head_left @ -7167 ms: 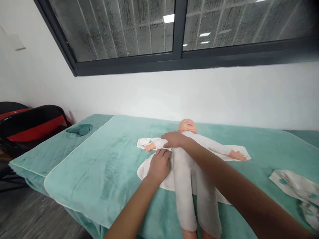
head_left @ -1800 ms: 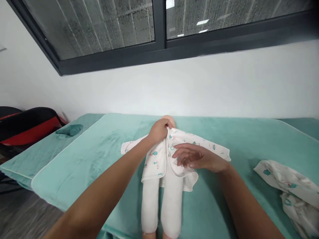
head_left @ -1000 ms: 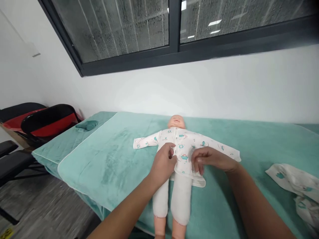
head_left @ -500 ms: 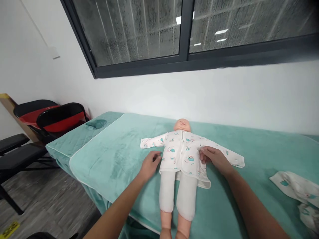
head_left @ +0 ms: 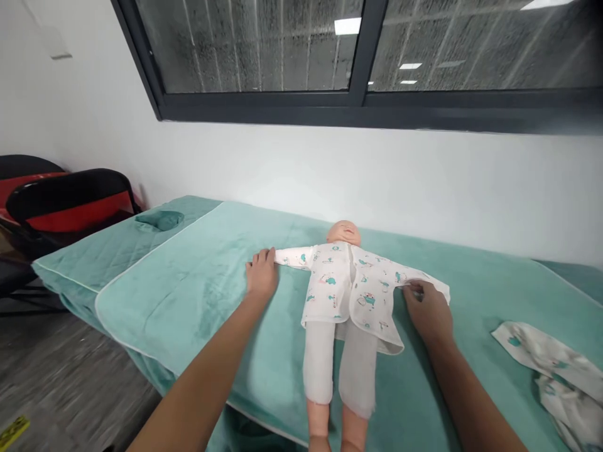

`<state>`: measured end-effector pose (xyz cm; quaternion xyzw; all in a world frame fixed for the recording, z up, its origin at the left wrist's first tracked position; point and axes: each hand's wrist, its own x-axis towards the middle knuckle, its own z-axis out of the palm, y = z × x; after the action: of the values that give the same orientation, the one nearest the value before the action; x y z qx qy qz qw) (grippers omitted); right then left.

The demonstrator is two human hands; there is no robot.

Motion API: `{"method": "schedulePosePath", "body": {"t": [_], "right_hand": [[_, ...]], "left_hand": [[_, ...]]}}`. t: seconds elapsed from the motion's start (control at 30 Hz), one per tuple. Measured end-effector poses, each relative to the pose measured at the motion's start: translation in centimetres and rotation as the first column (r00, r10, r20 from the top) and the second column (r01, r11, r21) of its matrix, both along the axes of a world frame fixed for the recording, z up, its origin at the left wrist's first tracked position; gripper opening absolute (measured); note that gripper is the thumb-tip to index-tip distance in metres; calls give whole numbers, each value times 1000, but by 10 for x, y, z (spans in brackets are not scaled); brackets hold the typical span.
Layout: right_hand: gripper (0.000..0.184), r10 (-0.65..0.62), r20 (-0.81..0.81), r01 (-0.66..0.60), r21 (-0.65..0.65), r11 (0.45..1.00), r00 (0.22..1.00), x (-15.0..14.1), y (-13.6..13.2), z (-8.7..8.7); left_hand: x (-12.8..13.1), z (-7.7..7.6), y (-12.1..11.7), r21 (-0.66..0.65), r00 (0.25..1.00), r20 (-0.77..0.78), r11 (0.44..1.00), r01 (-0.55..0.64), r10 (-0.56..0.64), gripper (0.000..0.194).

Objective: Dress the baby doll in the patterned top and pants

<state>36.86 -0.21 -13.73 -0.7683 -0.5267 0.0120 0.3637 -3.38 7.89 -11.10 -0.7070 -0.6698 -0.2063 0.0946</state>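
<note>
A doll [head_left: 343, 233] lies face-up at the centre of the frame, its head near the white wall [head_left: 264, 163] and its legs reaching the bottom edge. It wears white leggings [head_left: 318, 363] and a printed jacket [head_left: 326, 295], whose front edges run down the middle and part at the hem. The left hand [head_left: 262, 275] has its fingers bent close together at the left-of-frame cuff; whether they grip it, I cannot tell. The right hand [head_left: 428, 306] is nearly closed, thumb and fingers pinching the lower edge of the other sleeve, short of its cuff.

Left of the left forearm, a wide stretch of green cover [head_left: 188, 301] runs to a pale-piped edge, beyond which are a black-and-red chair [head_left: 80, 207] and the floor [head_left: 61, 383]. At lower right, a narrower strip of cover separates the right forearm from a crumpled printed cloth [head_left: 560, 370], which reaches the frame's right edge.
</note>
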Motion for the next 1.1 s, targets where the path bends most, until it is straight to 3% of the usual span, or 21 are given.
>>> {"method": "schedulePosePath", "body": {"t": [0.2, 0.37, 0.5, 0.63, 0.73, 0.9, 1.1], "right_hand": [[32, -6, 59, 7, -20, 1000, 998, -3, 3, -2], [36, -48, 88, 47, 11, 999, 995, -11, -6, 4], [40, -2, 59, 1, 21, 1000, 998, -27, -16, 10], [40, 90, -134, -74, 126, 989, 987, -53, -36, 14], [38, 166, -278, -100, 237, 966, 946, -77, -60, 19], [36, 424, -113, -389, 246, 888, 898, -108, -96, 24], [24, 384, -201, -365, 125, 922, 901, -118, -114, 20]], "left_hand": [[5, -3, 7, -32, 994, -1, 993, -112, 112, 57], [2, 1, 2, -37, 984, 110, 990, -138, 142, 56], [-2, 4, -5, 109, 972, 233, 993, -48, 21, 53], [-2, 5, -7, 159, 958, 226, 977, 143, -177, 48], [-1, 5, -5, 174, 952, 251, 975, 135, -177, 38], [-4, 4, 1, 188, 932, 329, 978, 91, -150, 26], [-7, 0, 5, 194, 916, 367, 977, 93, -160, 25]]}}
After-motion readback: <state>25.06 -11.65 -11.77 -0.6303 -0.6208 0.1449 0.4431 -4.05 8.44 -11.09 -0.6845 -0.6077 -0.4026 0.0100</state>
